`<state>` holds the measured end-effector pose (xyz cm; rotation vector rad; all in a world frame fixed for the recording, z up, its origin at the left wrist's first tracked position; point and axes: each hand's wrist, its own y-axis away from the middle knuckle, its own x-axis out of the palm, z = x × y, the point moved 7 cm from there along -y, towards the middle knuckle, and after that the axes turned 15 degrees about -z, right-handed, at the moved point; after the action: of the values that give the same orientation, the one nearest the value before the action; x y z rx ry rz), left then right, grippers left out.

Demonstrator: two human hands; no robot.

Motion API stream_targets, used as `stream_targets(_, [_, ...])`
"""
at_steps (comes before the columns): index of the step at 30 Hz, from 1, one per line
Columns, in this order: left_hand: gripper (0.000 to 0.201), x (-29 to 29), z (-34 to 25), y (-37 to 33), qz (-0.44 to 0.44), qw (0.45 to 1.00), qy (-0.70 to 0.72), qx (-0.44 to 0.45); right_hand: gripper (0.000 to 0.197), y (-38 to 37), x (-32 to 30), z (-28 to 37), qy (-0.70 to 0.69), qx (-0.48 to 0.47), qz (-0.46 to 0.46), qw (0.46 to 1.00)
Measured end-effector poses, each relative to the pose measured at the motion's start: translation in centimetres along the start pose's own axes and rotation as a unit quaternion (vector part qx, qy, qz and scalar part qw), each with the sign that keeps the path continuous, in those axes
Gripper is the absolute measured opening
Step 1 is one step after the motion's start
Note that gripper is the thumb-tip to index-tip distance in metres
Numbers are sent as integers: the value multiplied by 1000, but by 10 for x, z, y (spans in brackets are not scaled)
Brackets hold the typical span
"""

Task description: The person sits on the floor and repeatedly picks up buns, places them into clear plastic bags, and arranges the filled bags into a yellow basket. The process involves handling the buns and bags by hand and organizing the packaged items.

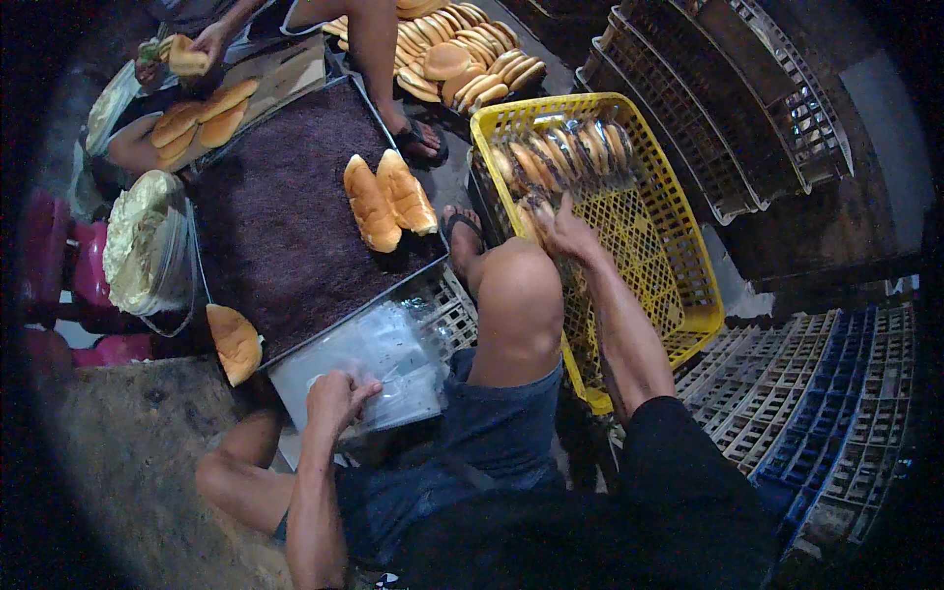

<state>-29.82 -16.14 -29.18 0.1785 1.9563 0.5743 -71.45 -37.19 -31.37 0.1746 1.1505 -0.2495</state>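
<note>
My right hand (568, 234) is inside a yellow plastic crate (704, 251), closed around a bagged bread roll (531, 213) at its near left side. A row of bagged rolls (560, 152) lines the crate's far end. My left hand (337, 401) rests on a stack of clear plastic bags (393, 354), fingers curled and thumb stretched to the right; whether a bag is pinched in it is hidden. Beyond the bags is a large tray of dark brown crumbs (285, 216). Two split bread rolls (374, 206) lie on the crumbs, and another roll (234, 344) leans at the near left corner.
Another person's hand (211, 44) holds a bun at the upper left, near several rolls (202, 118). A tub of pale cream (147, 246) stands left of the tray. Piled buns (462, 59) lie at the back. Stacked crates (708, 98) and more crates (826, 393) fill the right.
</note>
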Motion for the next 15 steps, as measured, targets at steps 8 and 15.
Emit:
stream_targets(8, [29, -54, -65, 29, -248, 911, 322, 70, 34, 171, -77, 243, -192, -472, 159, 846])
stream_targets(15, [40, -12, -44, -12, -55, 502, 850, -147, 17, 188, -46, 222, -565, -32, 194, 801])
